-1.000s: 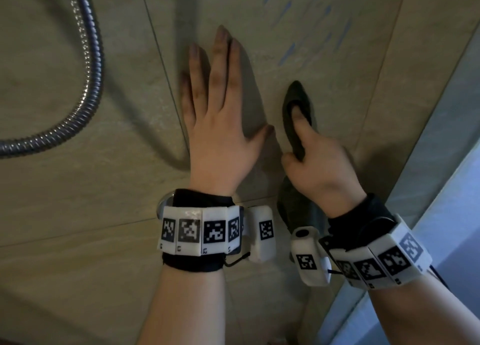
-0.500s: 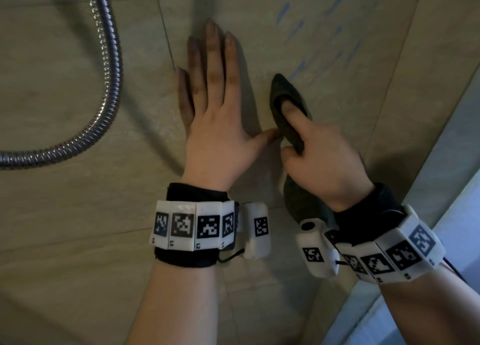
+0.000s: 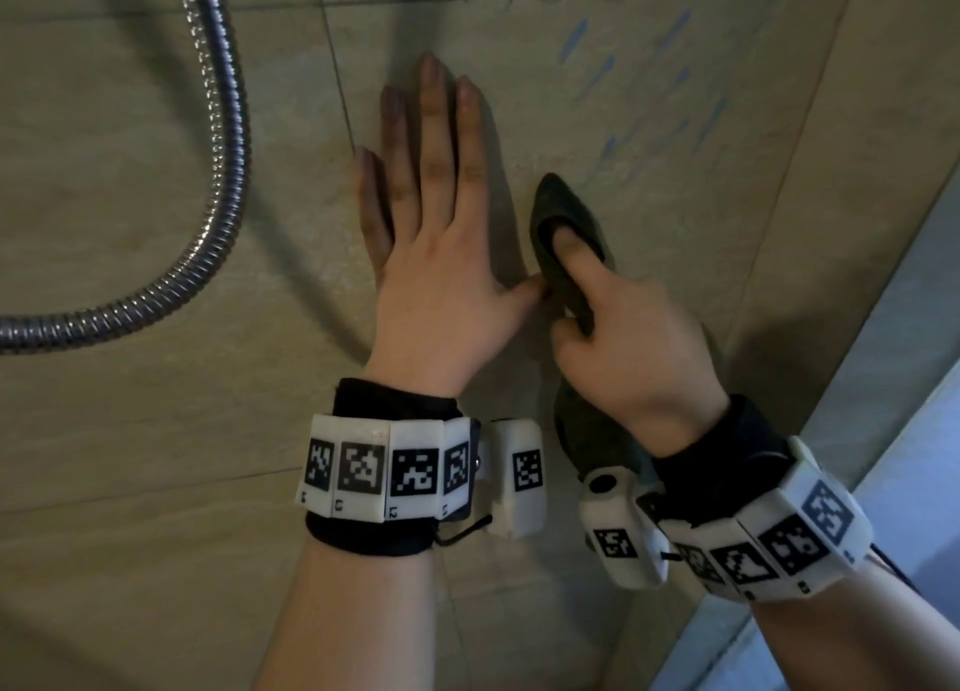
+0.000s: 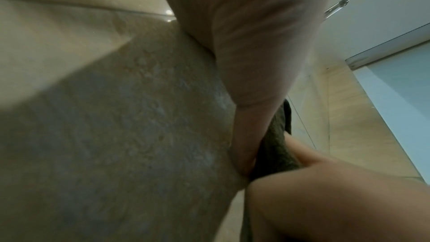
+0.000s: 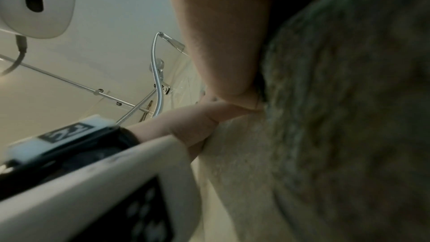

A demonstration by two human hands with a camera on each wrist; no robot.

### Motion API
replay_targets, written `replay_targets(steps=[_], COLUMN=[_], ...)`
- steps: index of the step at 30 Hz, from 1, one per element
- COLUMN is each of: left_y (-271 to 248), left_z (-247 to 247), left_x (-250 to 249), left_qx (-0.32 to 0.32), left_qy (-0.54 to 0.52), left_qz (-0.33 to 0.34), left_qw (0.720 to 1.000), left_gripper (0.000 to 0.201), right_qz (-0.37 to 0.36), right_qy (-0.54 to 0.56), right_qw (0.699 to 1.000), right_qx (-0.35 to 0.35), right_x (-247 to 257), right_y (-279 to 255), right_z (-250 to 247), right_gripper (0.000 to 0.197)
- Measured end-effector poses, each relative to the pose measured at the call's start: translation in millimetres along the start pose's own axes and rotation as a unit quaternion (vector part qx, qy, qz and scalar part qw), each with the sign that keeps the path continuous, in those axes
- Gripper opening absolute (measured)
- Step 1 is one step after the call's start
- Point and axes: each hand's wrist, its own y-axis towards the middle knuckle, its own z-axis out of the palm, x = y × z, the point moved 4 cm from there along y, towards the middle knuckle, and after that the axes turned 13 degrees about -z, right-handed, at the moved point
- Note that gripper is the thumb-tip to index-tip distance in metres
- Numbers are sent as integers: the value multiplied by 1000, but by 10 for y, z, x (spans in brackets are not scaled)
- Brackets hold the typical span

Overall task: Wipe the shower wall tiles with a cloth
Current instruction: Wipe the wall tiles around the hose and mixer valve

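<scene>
"Is the wall clean yet?"

"Not yet, I think. There are blue streaks [image 3: 675, 82] on the wall tiles [image 3: 649, 181], up above the cloth [image 3: 563, 222]. They look like they have not been wiped."

"Where is the cloth?"

"It is dark and it sits on the tile, just below those streaks. The right hand [image 3: 631, 347] holds it. One finger points up and pushes the cloth tip on the wall. The other fingers are curled round the rest, which hangs down by the wrist."

"And the other one?"

"The left hand [image 3: 436, 253] lies flat on the wall, fingers straight and close together. It holds nothing. Its thumb touches the cloth."

"What is that shiny thing?"

"A shower hose [image 3: 218, 170], well off to the left. Nobody is touching it."

"So how much is left?"

"Most of it, I guess. The cloth needs to go up over the blue marks. I cannot tell if the tiles below are clean."
</scene>
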Motion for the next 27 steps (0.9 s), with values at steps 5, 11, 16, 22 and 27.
replay_targets(steps=[5, 11, 16, 22, 27], left_y=[-3, -8, -9, -17, -5], left_z=[-19, -29, -28, -24, -23], left_x=[-10, -18, 0, 4, -16], left_qx=[14, 14, 21, 20, 16], left_qy=[-3, 6, 5, 10, 10], left_qz=[0, 2, 8, 6, 0], left_qw=[1000, 1000, 1000, 1000, 1000], left_gripper=[126, 128, 130, 134, 135], right_qz=[33, 67, 34, 109, 158], right_qy=[-4, 8, -14, 21, 12], right_qw=[999, 997, 999, 993, 986], right_qx=[-38, -50, 20, -30, -60], right_x=[-116, -143, -37, -291, -384], right_y=[81, -17, -71, 66, 31], right_z=[-234, -177, 52, -376, -453], right_gripper=[73, 79, 74, 76, 82])
